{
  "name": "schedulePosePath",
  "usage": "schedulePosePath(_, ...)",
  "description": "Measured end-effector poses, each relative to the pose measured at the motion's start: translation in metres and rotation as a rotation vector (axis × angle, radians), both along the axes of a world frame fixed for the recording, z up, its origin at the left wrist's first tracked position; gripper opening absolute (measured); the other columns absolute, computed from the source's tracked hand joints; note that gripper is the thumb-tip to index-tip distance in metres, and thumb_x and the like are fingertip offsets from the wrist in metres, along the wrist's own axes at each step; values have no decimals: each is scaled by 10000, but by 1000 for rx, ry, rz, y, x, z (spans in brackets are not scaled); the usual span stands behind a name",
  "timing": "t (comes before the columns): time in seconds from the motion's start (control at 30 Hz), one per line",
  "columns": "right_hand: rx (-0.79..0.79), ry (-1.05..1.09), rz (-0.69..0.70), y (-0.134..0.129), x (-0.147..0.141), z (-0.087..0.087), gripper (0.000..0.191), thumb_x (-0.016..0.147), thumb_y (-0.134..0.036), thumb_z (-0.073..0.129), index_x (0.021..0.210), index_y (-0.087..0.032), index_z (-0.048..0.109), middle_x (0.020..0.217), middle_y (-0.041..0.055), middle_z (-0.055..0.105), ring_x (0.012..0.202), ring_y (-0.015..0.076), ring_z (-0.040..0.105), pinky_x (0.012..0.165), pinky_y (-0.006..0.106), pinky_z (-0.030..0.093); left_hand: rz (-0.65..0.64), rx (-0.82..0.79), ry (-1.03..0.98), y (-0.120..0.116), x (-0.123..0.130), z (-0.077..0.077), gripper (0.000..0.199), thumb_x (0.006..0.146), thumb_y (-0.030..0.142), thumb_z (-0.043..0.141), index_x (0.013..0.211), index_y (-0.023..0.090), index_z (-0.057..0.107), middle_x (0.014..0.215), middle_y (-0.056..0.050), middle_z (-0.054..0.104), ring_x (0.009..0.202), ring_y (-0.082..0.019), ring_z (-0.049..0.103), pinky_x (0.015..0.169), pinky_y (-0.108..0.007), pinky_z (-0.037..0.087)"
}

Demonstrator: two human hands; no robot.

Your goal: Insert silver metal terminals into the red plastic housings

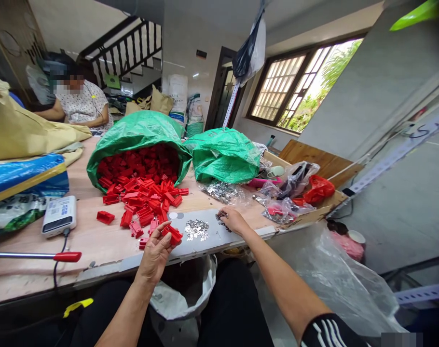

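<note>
My left hand [155,253] is closed round a red plastic housing [172,234] with an open slot, held just above the table's front edge. My right hand [234,220] reaches onto the grey mat [210,239], its fingertips pressed together at a small heap of dark metal pieces [222,222]. What it pinches is too small to make out. Between my hands lies a flat pile of shiny metal pieces [197,230]. Many more red housings [143,195] spill from a green sack [140,127] toward my left hand.
Beside the first sack stands a second green sack [225,156]. A tray [319,210] with bagged parts is at right. At left are a white device [60,215] with a cable and a red-handled rod [67,257]. Below hangs a white bag [183,303]. Another person [82,103] sits across the table.
</note>
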State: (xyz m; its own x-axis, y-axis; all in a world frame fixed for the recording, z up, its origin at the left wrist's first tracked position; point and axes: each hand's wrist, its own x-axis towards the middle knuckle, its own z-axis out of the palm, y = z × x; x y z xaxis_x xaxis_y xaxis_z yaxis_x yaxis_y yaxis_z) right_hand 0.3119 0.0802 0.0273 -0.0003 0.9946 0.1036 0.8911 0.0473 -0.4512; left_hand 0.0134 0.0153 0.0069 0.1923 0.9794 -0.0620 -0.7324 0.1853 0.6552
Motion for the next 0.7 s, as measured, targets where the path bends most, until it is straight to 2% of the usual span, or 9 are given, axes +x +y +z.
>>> schedulePosePath(0.17,-1,90,13,-15,13,1,197,737,-150,505,839,-194,667,804,-2,675,740,142,605,692,227,447,-12,-10,-3,-2,2,2,471,719,248,734,1155,241,555,942,-44,711,856,-199,695,780,-334,524)
schedulePosePath(0.33,70,159,-39,-18,25,5,203,730,-177,490,833,-172,666,810,17,683,792,165,613,756,264,445,-6,-12,-1,-3,3,2,474,719,239,733,1158,236,555,930,-39,713,850,-201,696,778,-342,531)
schedulePosePath(0.43,97,198,-57,-15,27,1,193,708,-195,515,829,-171,664,797,13,686,763,163,616,734,267,455,0,-16,0,-3,2,1,470,721,243,732,1157,240,556,927,-30,714,853,-197,695,788,-348,535)
schedulePosePath(0.6,116,240,-92,-10,27,-12,189,715,-248,529,828,-170,658,701,-8,661,588,133,589,581,239,463,4,-14,8,-3,3,-1,471,734,247,723,1171,243,549,905,-22,720,852,-188,694,797,-340,535)
schedulePosePath(0.7,128,216,-91,-11,28,-12,162,717,-242,534,797,-186,663,703,-11,664,642,142,608,623,245,473,3,-15,8,-3,3,-1,468,737,243,720,1172,241,549,905,-24,719,854,-189,694,796,-340,537)
